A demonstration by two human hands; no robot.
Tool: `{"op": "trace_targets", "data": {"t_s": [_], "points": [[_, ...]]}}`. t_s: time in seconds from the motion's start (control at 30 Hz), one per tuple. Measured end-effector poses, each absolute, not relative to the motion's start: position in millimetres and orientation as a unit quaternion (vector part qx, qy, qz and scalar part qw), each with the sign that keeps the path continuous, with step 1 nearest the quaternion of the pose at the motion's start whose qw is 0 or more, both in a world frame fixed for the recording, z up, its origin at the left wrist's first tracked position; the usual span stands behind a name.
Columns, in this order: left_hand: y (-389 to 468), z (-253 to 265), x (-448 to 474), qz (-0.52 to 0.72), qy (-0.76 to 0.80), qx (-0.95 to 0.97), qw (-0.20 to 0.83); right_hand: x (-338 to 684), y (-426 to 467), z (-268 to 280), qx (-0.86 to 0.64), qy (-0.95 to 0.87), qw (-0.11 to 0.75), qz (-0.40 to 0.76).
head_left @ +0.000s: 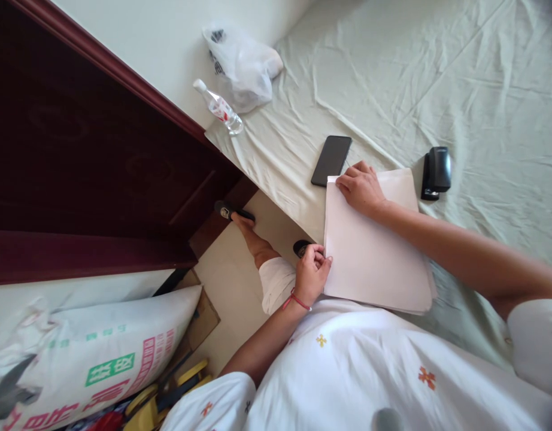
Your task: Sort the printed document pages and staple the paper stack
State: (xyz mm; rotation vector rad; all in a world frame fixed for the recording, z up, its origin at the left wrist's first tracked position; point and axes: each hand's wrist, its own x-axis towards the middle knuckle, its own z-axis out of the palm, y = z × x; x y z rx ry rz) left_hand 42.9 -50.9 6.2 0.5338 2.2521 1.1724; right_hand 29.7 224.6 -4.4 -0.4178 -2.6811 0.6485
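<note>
A stack of white paper sheets point(370, 257) lies at the near edge of the cloth-covered surface, partly over my lap. My left hand point(311, 275), with a red string bracelet at the wrist, pinches the stack's left edge between thumb and fingers. Near the far left corner, my right hand point(361, 188) is closed with bent fingers at the paper's edge; its thumb is partly hidden. Just beyond that corner rests a dark smartphone point(331, 160). A black stapler point(436, 172) stands to the right of the paper, apart from both hands.
Wrinkled pale green cloth point(482, 108) covers the surface. Toward the wall are a clear plastic bottle point(220, 108) and a white plastic bag point(244, 66). Dark red wooden furniture point(100, 120) rises at left. Below it lies a large printed sack point(100, 353) beside cardboard point(206, 320).
</note>
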Motion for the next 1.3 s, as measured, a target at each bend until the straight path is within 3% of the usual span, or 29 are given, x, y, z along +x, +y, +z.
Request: {"op": "trace_targets", "data": {"t_s": [1.3], "points": [[-55.0, 1.6, 40.5, 0.420, 0.842, 0.221, 0.258, 31.0, 214.9, -1.3, -0.185, -0.940, 0.172, 0.231]]}}
